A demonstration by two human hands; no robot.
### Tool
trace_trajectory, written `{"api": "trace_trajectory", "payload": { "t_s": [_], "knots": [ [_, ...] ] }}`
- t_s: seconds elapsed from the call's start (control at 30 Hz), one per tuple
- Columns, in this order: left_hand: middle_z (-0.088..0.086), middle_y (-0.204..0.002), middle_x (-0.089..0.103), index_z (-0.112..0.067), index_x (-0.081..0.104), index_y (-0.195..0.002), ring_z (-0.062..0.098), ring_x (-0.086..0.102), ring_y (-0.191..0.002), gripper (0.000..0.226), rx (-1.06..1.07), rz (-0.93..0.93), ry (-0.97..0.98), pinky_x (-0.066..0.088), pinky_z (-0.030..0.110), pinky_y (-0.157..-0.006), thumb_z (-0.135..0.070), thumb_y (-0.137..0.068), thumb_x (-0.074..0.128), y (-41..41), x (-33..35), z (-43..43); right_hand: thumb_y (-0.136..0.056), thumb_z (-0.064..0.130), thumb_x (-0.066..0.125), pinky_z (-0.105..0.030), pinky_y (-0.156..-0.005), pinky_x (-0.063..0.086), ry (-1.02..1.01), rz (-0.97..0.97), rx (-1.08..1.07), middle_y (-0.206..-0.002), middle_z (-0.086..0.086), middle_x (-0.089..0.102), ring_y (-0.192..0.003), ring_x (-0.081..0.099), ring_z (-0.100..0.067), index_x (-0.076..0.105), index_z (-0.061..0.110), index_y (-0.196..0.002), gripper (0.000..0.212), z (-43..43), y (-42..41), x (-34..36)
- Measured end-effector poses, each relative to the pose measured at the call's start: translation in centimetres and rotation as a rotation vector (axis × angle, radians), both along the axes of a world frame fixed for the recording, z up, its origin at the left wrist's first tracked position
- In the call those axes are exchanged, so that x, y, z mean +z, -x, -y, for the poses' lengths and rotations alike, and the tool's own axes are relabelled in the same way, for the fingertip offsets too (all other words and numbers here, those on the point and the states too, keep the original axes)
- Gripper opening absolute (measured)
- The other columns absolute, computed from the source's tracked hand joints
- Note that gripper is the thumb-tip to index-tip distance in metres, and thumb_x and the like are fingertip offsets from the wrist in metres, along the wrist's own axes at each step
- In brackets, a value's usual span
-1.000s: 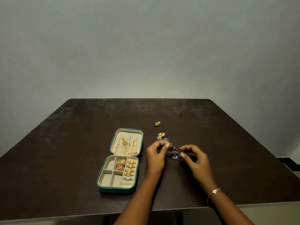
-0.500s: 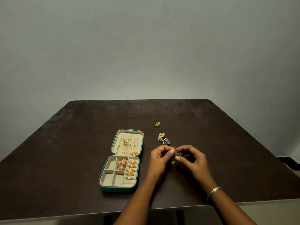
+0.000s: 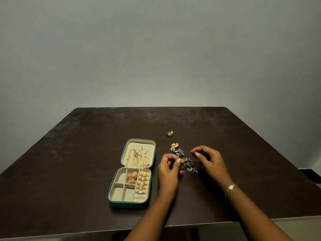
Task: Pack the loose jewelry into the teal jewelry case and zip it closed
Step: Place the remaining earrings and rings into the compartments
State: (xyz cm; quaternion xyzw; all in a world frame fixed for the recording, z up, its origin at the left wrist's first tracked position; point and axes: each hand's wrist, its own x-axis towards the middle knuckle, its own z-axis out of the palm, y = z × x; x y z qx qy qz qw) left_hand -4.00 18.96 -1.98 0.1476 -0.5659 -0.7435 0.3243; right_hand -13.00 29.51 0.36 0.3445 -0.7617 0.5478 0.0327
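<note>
The teal jewelry case [image 3: 129, 204] lies open at the centre left of the table. Gold chains [image 3: 139, 157] hang in its lid. Gold rings [image 3: 143, 181] and rose-gold earrings [image 3: 132, 177] fill some of the base compartments. A dark silver jewelry cluster [image 3: 190, 167] lies on the table to the right of the case. My left hand [image 3: 169, 171] pinches the cluster's near end between thumb and forefinger. My right hand [image 3: 211, 160] hovers just right of the cluster with curled, blurred fingers, and I cannot tell whether it holds anything. A gold flower earring [image 3: 175, 145] and a green-gold earring [image 3: 170, 133] lie farther back.
The dark brown table [image 3: 69, 162] stands against a plain grey wall, and its front edge runs just below my forearms. A bracelet [image 3: 231, 186] circles my right wrist. Two case compartments at the lower left hold nothing.
Both hands were pinching the silver cluster together. My right hand has since pulled away up and to the right, and the cluster now lies stretched out between the hands.
</note>
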Motion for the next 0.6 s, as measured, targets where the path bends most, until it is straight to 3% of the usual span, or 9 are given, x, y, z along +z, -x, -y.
{"api": "trace_trajectory", "payload": {
  "t_s": [0.1,0.3,0.47,0.6],
  "knots": [
    [0.004,-0.071,0.062,-0.013,0.053,-0.082,-0.002,0.059,-0.06,0.019,0.009,0.005,0.021,0.044,0.015,-0.052,0.005,-0.089,0.051,0.0,0.1,-0.1,-0.081,-0.007,0.053,-0.033,-0.084,0.049,-0.315,-0.239,0.034,-0.093,-0.001,0.067,-0.092,0.061,-0.017,0.071,0.016,-0.089,0.031,1.8,2.5,1.2],
    [-0.002,-0.066,0.068,-0.016,0.062,-0.087,0.001,0.06,-0.062,0.024,-0.008,0.013,0.031,0.044,0.017,-0.054,0.005,-0.088,0.05,-0.1,0.0,0.0,-0.086,0.004,0.053,-0.028,-0.081,0.04,-0.8,-0.522,0.197,-0.119,0.002,0.054,-0.113,0.044,-0.016,0.066,0.024,-0.11,0.033,4.6,4.3,2.1],
    [-0.004,-0.065,0.069,-0.015,0.062,-0.085,0.0,0.06,-0.063,0.022,-0.01,0.019,0.04,0.043,0.019,-0.055,0.004,-0.089,0.051,0.0,0.0,0.1,-0.087,0.015,0.057,-0.035,-0.078,0.045,-0.832,-0.519,0.162,-0.115,0.0,0.056,-0.109,0.047,-0.019,0.067,0.021,-0.103,0.02,4.8,4.7,1.8],
    [-0.005,-0.065,0.069,-0.015,0.059,-0.084,0.0,0.06,-0.066,0.022,-0.007,0.025,0.05,0.043,0.018,-0.054,0.004,-0.089,0.049,-0.1,0.1,-0.4,-0.082,0.014,0.063,-0.033,-0.076,0.044,-0.77,-0.461,0.115,-0.101,-0.001,0.061,-0.1,0.051,-0.019,0.066,0.016,-0.092,0.011,4.2,4.8,1.7]
  ]
}}
